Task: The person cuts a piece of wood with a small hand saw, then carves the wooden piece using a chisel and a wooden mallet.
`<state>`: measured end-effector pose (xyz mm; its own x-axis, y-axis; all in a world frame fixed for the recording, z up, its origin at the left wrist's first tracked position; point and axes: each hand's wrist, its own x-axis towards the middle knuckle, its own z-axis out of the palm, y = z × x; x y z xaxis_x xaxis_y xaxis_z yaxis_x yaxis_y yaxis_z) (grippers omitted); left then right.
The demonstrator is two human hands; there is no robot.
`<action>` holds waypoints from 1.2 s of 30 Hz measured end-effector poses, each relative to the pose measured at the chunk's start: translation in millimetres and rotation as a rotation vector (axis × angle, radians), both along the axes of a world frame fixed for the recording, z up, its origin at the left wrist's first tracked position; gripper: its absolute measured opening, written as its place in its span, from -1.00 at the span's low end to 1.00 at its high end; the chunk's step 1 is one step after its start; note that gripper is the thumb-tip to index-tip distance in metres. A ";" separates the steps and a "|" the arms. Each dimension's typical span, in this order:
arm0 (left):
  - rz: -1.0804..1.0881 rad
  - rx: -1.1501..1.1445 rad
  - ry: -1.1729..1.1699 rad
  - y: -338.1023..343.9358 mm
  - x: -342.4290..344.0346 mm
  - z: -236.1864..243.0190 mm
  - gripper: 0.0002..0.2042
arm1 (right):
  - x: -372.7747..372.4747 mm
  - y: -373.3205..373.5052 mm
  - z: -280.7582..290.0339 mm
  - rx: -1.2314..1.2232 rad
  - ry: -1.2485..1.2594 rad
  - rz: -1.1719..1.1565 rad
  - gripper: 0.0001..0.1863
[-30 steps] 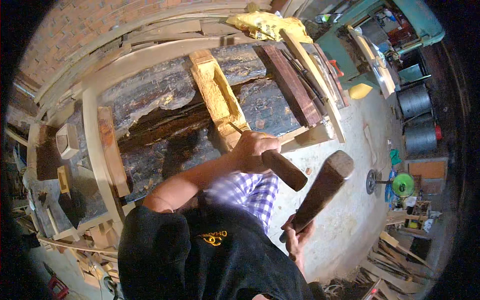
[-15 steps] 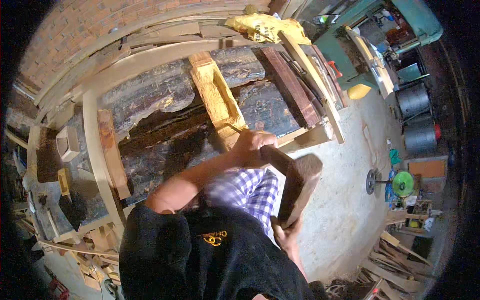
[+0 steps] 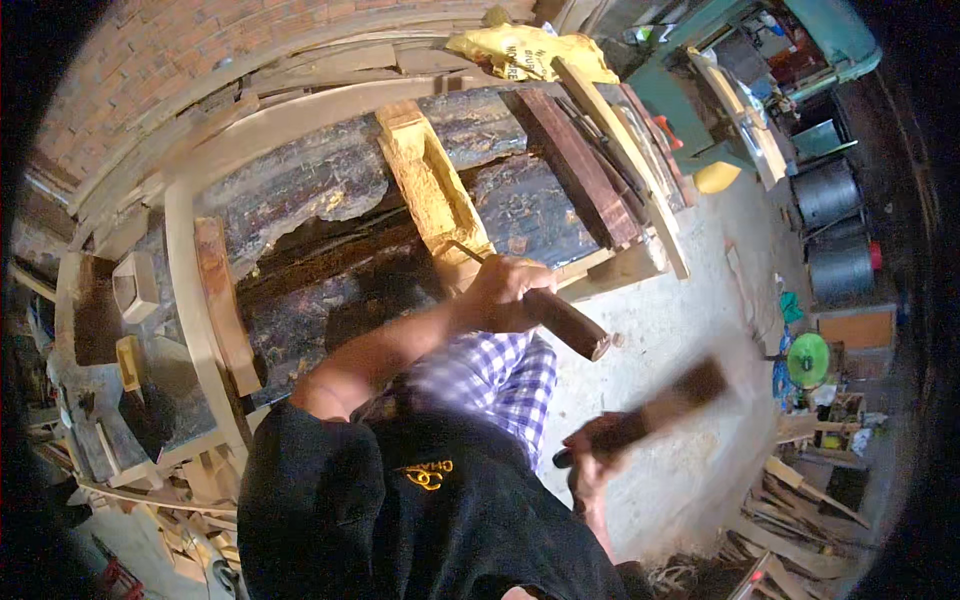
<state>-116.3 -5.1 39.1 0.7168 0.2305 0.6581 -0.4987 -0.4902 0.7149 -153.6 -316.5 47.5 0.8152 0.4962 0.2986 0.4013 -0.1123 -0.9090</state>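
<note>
My left hand (image 3: 505,292) is wrapped round a chisel (image 3: 568,324), its thick brown wooden handle pointing right and toward me. The thin blade reaches to the near end of a yellow hollowed wooden block (image 3: 403,118), which lies across the dark workbench (image 3: 340,165). Whether the blade tip is sunk in the wood I cannot tell. Out to the right, over the floor, my right hand (image 3: 595,455) grips the handle of a wooden mallet (image 3: 675,400). The mallet's head is smeared by motion and stands apart from the chisel's butt end.
Right of the block lie a dark red beam (image 3: 578,165) and long planks (image 3: 625,165). A brown board (image 3: 225,305) and a small hollowed box (image 3: 134,287) are on the left. A yellow sack (image 3: 530,55) rests behind. A green fan (image 3: 807,360) and scrap wood (image 3: 790,535) are right.
My right hand has swung the mallet away from the chisel's butt, outward to the right, baring the handle's end. My left hand and the chisel have hardly moved.
</note>
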 end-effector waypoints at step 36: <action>-0.038 0.518 -0.234 4.0 -0.3 -0.9 -0.79 | -3.1 26.3 30.4 0.225 0.300 0.021 -0.44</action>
<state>-116.6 -1.0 38.1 0.5400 -0.1877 0.8205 -0.6386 -0.7264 0.2542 -156.7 -290.3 77.9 0.8732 0.4633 0.1514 0.1135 0.1088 -0.9876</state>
